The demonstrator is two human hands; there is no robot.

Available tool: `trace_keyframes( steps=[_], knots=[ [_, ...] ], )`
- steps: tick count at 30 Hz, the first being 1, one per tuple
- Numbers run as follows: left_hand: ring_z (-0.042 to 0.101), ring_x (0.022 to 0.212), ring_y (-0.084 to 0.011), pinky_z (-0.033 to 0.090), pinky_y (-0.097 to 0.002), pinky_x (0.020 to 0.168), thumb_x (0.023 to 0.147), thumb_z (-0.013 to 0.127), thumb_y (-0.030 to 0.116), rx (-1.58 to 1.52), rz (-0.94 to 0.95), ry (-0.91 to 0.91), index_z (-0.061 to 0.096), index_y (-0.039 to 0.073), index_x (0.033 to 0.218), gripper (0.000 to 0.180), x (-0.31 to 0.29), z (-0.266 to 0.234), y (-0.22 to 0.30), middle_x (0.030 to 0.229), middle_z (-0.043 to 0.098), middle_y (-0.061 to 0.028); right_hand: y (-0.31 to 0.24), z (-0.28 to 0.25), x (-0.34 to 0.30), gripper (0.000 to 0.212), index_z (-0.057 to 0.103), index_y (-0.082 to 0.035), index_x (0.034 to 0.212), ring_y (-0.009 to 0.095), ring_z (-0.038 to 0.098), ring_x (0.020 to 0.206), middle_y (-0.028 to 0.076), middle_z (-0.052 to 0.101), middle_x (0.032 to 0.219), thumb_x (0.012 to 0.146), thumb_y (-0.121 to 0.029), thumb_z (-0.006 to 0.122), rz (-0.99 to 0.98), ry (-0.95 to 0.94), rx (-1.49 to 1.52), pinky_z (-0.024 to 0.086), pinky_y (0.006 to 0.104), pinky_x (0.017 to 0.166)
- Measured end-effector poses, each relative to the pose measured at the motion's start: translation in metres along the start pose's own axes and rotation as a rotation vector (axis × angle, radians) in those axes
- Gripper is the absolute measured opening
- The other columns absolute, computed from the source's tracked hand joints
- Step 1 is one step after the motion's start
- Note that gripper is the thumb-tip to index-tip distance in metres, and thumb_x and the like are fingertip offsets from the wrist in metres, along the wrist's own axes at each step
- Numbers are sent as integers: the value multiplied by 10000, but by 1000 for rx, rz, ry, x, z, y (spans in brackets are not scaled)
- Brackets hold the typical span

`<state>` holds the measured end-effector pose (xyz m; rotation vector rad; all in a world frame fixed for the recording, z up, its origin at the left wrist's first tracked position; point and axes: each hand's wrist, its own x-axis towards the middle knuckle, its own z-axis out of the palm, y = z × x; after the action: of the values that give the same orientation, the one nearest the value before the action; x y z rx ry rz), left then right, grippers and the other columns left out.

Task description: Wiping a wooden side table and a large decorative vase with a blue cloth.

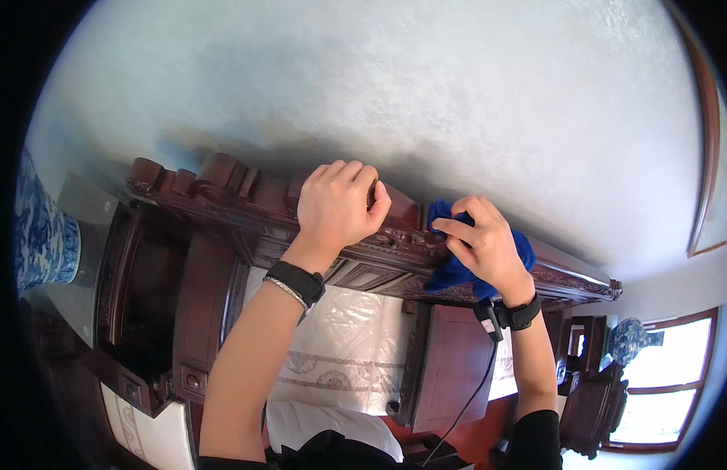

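A dark reddish-brown carved wooden backrest point(402, 249), likely of a long seat, runs across the view against the wall. My left hand point(338, 205) is closed over its scrolled top rail, fingers curled to the far side and thumb bent at the right. Further right, my right hand point(486, 244) pinches a deep blue cloth point(457, 272) against the same rail. The cloth drapes over the front and the top, partly hidden under the fingers. A black band point(297, 283) circles my left wrist, and a strap with a small cabled device point(496, 316) sits on my right wrist.
A blue-and-white porcelain vase point(46, 235) stands on a grey-topped side table point(93, 227) at the left. Below the rail lies a plastic-covered patterned cushion point(340, 345). Another vase point(630, 341) stands by the window point(667, 384). The pale wall point(426, 86) rises behind the backrest.
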<state>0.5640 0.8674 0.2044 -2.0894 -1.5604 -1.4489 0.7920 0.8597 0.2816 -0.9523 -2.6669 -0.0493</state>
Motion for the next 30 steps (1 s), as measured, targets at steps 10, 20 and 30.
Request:
trace_keyframes(
  steps=[10, 20, 30],
  knots=[
    [542, 584, -233, 449, -331, 565, 717, 592, 124, -8, -5, -16, 563, 72, 664, 80, -2, 0, 3, 624, 540, -50, -6, 6, -6, 228, 677, -86, 903, 255, 525, 792, 77, 499, 882, 678, -55, 662, -2, 31, 13, 464, 356, 703],
    [542, 577, -236, 449, -335, 557, 708, 596, 121, -72, 18, 51, 564, 71, 666, 73, 4, -2, 4, 618, 536, -54, -8, 15, -5, 218, 673, -89, 898, 263, 523, 805, 87, 500, 892, 683, -53, 655, 110, 120, -60, 454, 359, 718],
    [546, 589, -237, 449, -338, 566, 711, 596, 128, 6, 4, -4, 566, 74, 670, 74, 0, 0, 2, 623, 538, -52, -3, 24, 1, 264, 662, -63, 936, 275, 524, 803, 94, 496, 877, 675, -29, 655, 171, 168, -76, 462, 370, 704]
  ],
)
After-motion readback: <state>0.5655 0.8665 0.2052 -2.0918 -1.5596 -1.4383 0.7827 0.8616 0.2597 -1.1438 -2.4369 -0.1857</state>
